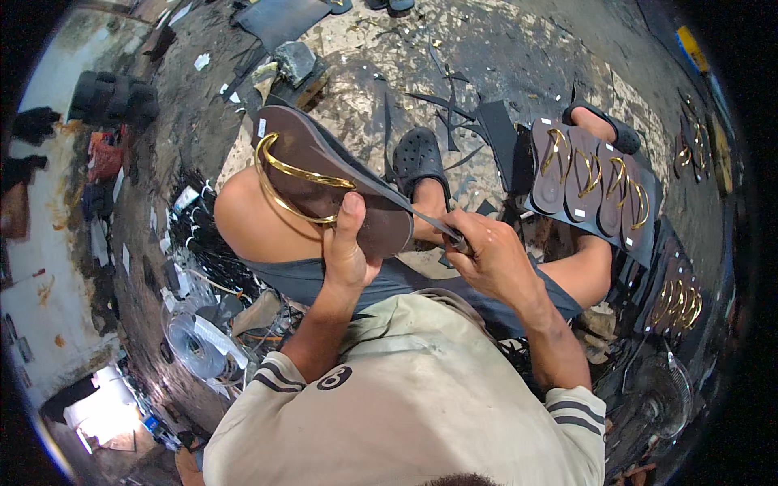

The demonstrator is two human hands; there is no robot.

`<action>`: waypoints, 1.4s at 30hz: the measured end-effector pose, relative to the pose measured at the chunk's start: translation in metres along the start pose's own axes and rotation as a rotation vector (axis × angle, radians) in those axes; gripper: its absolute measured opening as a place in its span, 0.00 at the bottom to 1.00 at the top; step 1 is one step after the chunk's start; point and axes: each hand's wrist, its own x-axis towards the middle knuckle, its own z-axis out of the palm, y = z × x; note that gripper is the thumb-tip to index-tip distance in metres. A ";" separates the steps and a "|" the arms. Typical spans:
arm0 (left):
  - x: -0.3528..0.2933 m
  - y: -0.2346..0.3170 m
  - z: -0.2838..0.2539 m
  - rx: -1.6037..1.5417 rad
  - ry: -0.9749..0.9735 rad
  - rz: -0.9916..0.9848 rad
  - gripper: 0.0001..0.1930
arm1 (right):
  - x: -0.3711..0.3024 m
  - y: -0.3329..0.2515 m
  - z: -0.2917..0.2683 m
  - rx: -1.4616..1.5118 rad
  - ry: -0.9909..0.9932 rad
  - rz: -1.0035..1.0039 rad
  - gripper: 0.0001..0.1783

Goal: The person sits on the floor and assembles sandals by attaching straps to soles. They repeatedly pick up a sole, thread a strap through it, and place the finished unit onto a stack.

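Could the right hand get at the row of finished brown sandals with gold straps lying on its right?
Probably not yet: the right hand grips a knife against the brown gold-strapped sandal held by the left hand. The sandal row lies unobstructed.

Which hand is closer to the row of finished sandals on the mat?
Right. The right hand, gripping a blade at the brown sandal, lies just left of the row of sandals; the left hand is farther left, holding the sandal.

Single head view, fisheye, looking steeply down, close over lap and floor
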 end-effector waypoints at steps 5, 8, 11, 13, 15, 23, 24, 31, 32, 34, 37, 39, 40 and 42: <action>-0.008 0.002 -0.008 0.021 -0.039 -0.036 0.23 | 0.025 0.004 0.006 0.004 -0.115 -0.063 0.21; -0.008 0.008 -0.008 0.055 -0.071 -0.019 0.22 | 0.043 -0.002 0.013 0.027 -0.116 -0.117 0.21; -0.007 0.012 -0.017 0.072 -0.069 -0.049 0.22 | 0.068 -0.006 0.026 0.026 -0.069 -0.166 0.17; -0.009 0.009 -0.019 0.108 -0.036 -0.016 0.23 | 0.085 -0.005 0.042 0.076 -0.026 -0.146 0.19; -0.011 0.009 -0.008 0.035 0.020 -0.008 0.22 | 0.095 -0.007 0.052 0.088 0.054 -0.139 0.20; -0.040 0.002 0.006 0.549 -0.431 0.049 0.23 | 0.234 0.048 0.071 0.369 0.525 -0.200 0.11; -0.024 0.005 -0.007 0.285 -0.463 -0.062 0.21 | 0.241 0.057 0.044 0.395 0.575 -0.295 0.12; 0.011 0.008 0.036 0.624 -0.418 -0.055 0.21 | 0.101 0.011 -0.022 0.929 0.291 0.056 0.23; 0.014 0.007 0.034 0.713 -0.462 -0.051 0.22 | 0.092 0.011 -0.026 0.870 0.366 0.040 0.24; 0.023 0.010 0.007 0.878 -0.514 -0.060 0.24 | 0.065 -0.007 -0.038 0.877 0.388 0.144 0.23; 0.050 0.044 0.025 0.451 -0.501 -0.072 0.20 | 0.051 0.002 -0.029 0.605 0.397 0.112 0.22; 0.057 0.059 0.043 0.268 -0.392 -0.049 0.19 | 0.042 -0.024 -0.018 0.504 0.314 0.086 0.21; 0.055 0.058 0.041 0.418 -0.296 0.039 0.18 | 0.040 -0.029 -0.005 0.573 0.319 0.023 0.21; 0.041 0.064 0.037 0.455 -0.240 0.050 0.18 | 0.028 -0.037 0.002 0.948 0.209 0.238 0.20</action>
